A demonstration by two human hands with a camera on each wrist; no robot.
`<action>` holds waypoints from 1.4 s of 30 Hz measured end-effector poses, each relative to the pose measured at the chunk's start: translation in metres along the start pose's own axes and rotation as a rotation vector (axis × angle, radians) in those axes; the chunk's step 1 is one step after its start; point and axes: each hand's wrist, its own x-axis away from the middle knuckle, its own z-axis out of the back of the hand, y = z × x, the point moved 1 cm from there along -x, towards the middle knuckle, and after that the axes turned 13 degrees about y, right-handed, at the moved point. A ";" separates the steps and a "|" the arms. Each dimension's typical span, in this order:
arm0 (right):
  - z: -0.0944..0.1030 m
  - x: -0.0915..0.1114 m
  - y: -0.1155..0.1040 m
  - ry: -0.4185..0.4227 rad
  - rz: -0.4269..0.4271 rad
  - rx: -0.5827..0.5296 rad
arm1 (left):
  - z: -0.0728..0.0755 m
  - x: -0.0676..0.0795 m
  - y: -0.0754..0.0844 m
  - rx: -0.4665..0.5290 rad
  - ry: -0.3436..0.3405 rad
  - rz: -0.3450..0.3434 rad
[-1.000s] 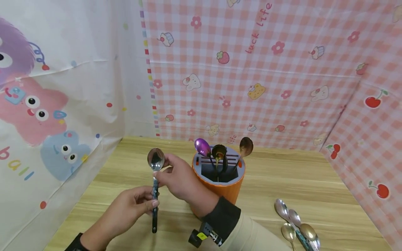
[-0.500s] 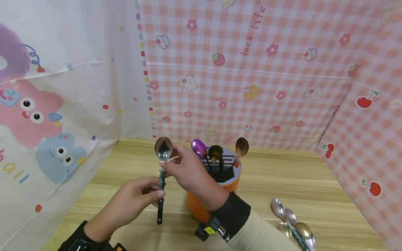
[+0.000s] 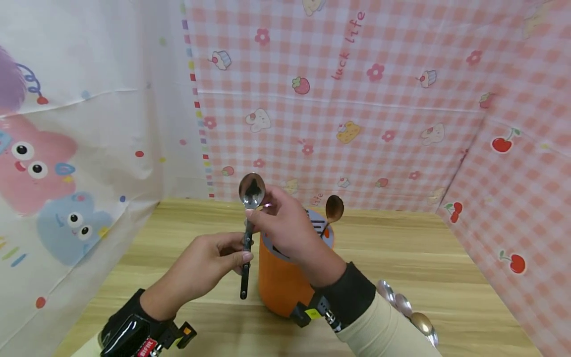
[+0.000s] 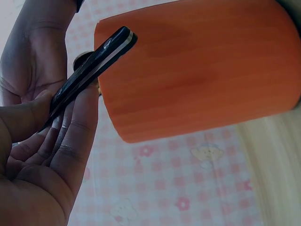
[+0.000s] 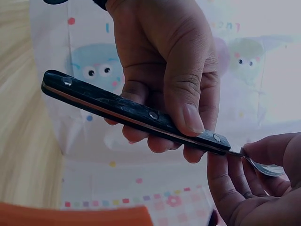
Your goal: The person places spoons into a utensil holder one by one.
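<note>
Both hands hold one spoon (image 3: 252, 190) upright, bowl at the top, left of and in front of an orange utensil holder (image 3: 283, 282). My left hand (image 3: 202, 265) pinches its dark riveted handle (image 5: 117, 106) between thumb and fingers, with the handle's end free below. Higher up, my right hand (image 3: 287, 225) pinches the metal neck just under the bowl. The right hand covers part of the holder's grey slotted top and most of the utensils standing in it. A brown spoon (image 3: 334, 208) in the holder still shows. In the left wrist view, the spoon's handle (image 4: 89, 70) overlaps the holder's wall.
Several loose spoons (image 3: 421, 322) lie on the wooden table (image 3: 392, 243) at the right, partly behind the right sleeve. A pink checked cloth (image 3: 285, 64) hangs at the back and right, and a white printed cloth (image 3: 111, 114) at the left.
Both hands have moved right and upward in the head view with the spoon, closer to the holder. The right hand now hides the purple spoon and other utensils that showed earlier.
</note>
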 end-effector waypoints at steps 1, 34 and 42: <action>0.003 0.000 -0.001 0.010 0.001 0.016 | -0.001 -0.002 0.002 0.005 -0.004 -0.002; 0.052 -0.015 -0.031 0.166 0.150 0.010 | -0.020 -0.056 0.043 0.077 -0.013 -0.177; 0.051 -0.016 -0.028 0.164 0.149 -0.002 | -0.021 -0.059 0.041 0.054 -0.015 -0.162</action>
